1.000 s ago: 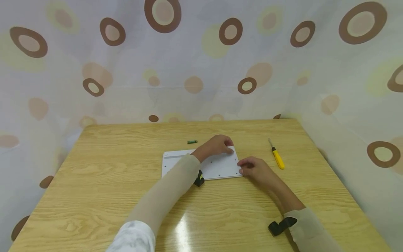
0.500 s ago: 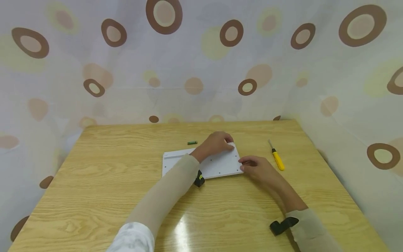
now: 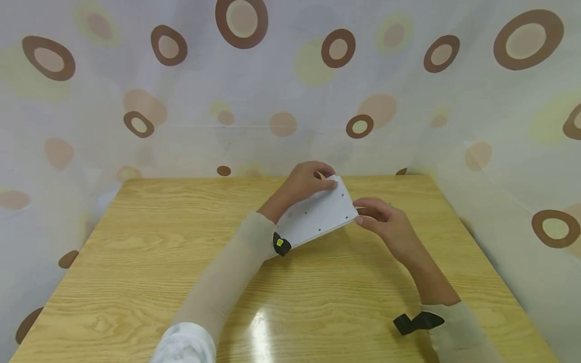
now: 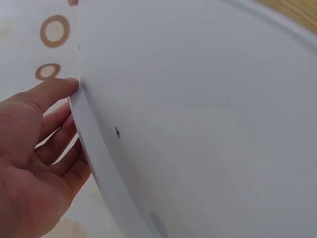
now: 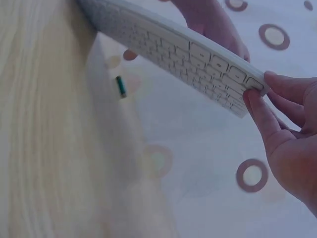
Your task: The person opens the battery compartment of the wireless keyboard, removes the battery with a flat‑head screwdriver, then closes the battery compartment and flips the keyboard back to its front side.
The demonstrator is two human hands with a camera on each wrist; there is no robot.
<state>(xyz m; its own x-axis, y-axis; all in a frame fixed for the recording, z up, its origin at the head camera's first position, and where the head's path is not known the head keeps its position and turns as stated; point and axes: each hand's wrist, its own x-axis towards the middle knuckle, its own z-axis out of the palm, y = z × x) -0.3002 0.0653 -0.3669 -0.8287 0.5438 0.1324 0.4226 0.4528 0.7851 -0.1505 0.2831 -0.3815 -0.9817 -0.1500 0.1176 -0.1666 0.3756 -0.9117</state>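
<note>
A white keyboard (image 3: 324, 217) is raised off the wooden table at its right end, tilted, with its screw-dotted back facing the head camera. Its keys (image 5: 198, 59) show from below in the right wrist view. My left hand (image 3: 305, 182) grips the far edge near the right corner, thumb on the back and fingers beyond the edge. At the near right corner my right hand (image 3: 388, 224) pinches the keyboard between thumb and fingers. In the left wrist view, the keyboard's plain back (image 4: 198, 114) fills most of the picture beside my left hand (image 4: 34, 153).
A small green battery (image 5: 121, 87) lies on the wooden table (image 3: 136, 262); the keyboard and left arm hide it in the head view. The screwdriver is almost wholly covered by my right hand. A patterned curtain (image 3: 254, 91) stands behind the table and along its sides.
Both hands have lifted the keyboard's right end up and away from the table, so it now slants. The battery and the yellow-handled screwdriver have become hidden in the head view.
</note>
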